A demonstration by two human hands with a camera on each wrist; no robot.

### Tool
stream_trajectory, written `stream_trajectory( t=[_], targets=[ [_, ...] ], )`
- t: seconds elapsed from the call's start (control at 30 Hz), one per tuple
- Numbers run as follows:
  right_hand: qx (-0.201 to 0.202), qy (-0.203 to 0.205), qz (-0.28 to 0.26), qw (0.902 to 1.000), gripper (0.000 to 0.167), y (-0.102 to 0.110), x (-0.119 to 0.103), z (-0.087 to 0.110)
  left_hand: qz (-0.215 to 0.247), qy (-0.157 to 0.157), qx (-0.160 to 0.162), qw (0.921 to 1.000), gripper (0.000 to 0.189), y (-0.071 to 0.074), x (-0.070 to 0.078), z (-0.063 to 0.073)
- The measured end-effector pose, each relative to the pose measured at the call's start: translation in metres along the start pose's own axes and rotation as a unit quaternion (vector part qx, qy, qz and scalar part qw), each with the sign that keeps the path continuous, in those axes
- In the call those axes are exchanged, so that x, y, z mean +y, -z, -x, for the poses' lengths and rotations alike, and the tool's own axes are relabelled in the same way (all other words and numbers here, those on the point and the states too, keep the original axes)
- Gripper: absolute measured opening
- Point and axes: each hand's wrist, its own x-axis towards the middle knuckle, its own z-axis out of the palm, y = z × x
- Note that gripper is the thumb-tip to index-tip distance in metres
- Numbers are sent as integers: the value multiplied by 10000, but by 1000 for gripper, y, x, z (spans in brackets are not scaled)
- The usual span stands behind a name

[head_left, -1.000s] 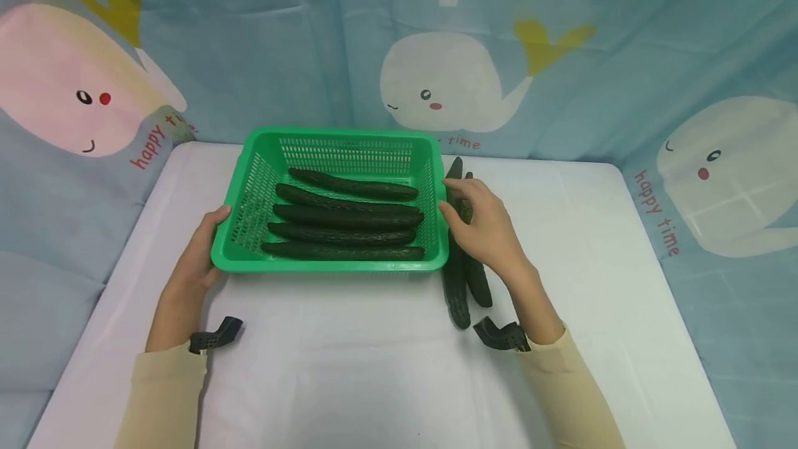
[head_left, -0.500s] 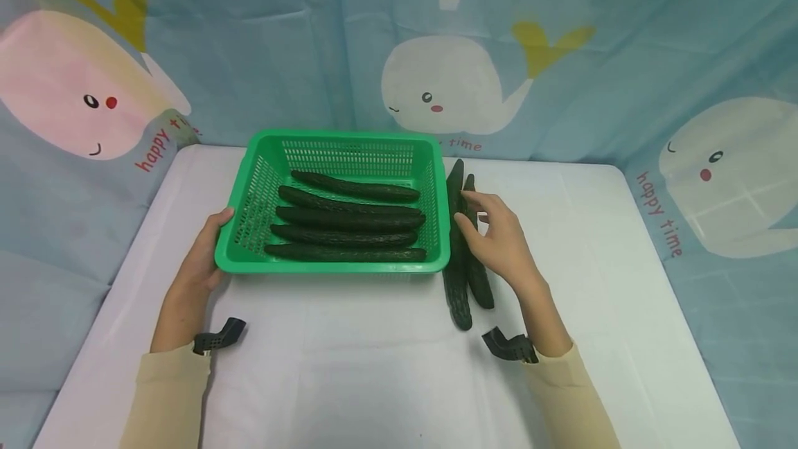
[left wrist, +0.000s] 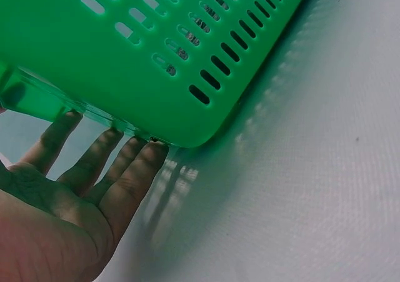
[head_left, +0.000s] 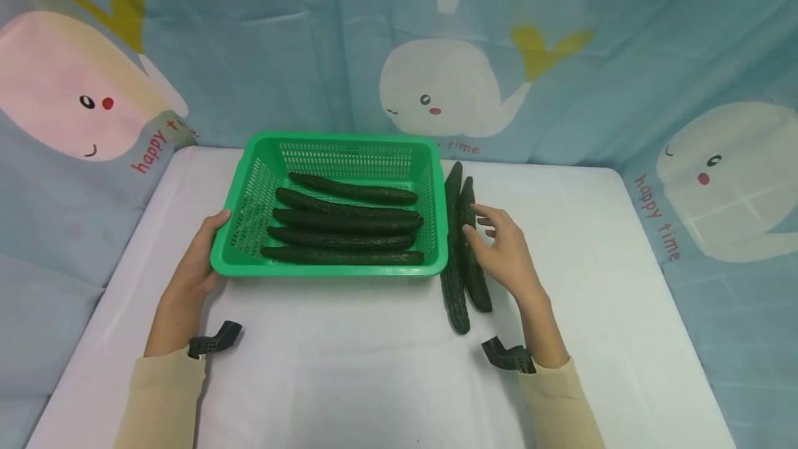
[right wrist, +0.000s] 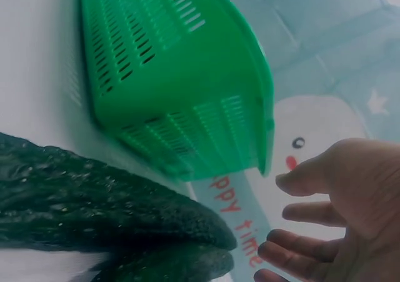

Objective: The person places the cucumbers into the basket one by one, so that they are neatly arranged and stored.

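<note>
The right hand (head_left: 503, 249) is no more at the right rim of the green basket (head_left: 442, 217); now it is farther right, fingertips beside the outer cucumber (head_left: 477, 288).

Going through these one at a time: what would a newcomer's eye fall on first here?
Probably the bright green basket left of centre on the white table, with five dark cucumbers inside and the left hand touching its left side. Next, the two cucumbers lying outside its right side, with the right hand close by. The cartoon whales on the blue curtain behind also catch the eye.
</note>
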Motion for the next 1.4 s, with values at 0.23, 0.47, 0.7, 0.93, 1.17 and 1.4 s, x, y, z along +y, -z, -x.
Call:
stream_trajectory(
  t=[0.23,0.47,0.7,0.93,1.17,1.4],
  targets=[
    [-112,-437,192,9988,52,-7,9,0,191,39,40,9998,74,2,0,4],
    [-304,-989,480,9935,55,-13,19,1,202,-29,-12,9998,71,1,-2,4],
    [-431,-1259,744,9883,57,-15,23,1,149,66,198,9997,72,0,-7,7],
    [-476,-1301,919,9861,58,-20,23,0,9,-24,298,9996,77,-2,-7,4],
    [-578,-1358,950,9845,59,-20,22,0,-100,10,175,9998,76,-2,-3,1],
    [-547,-1349,980,9845,56,-19,22,-1,-162,74,199,9996,75,-1,0,0]
  ],
)
